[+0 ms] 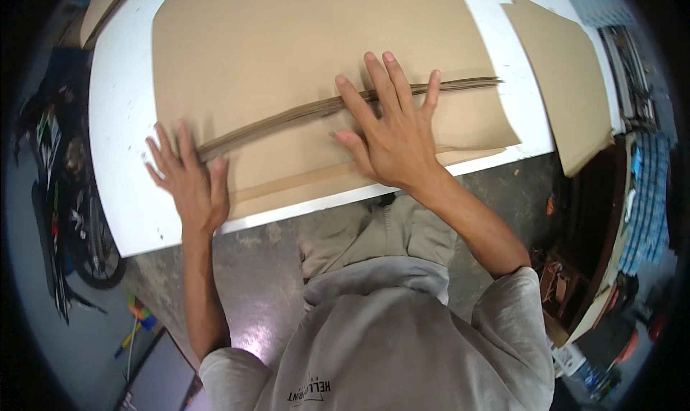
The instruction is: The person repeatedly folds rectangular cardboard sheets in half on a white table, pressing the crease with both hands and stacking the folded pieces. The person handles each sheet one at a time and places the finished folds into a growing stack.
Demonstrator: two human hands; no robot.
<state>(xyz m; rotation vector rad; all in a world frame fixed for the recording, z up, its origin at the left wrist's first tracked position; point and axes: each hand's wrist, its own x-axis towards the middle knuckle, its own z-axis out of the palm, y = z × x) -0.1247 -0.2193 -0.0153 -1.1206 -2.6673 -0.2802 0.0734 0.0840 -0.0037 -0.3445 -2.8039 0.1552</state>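
White tabletop margin (121,123) beside brown sheets (309,44)

Free white tabletop (122,123) left of the left fingers (186,145), brown bundle (287,116) (the obstacle) to their right

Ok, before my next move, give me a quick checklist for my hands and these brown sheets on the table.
1. Left hand at the left end of the long layered bundle: ok.
2. Right hand across the bundle, fingers spread: ok.
3. Firm pressure from both hands: cannot tell.
4. Near edges of the large brown sheets lined up: not ok, they look staggered.
5. Separate brown sheet at the right fully on the white table: not ok, its near end appears to overhang.
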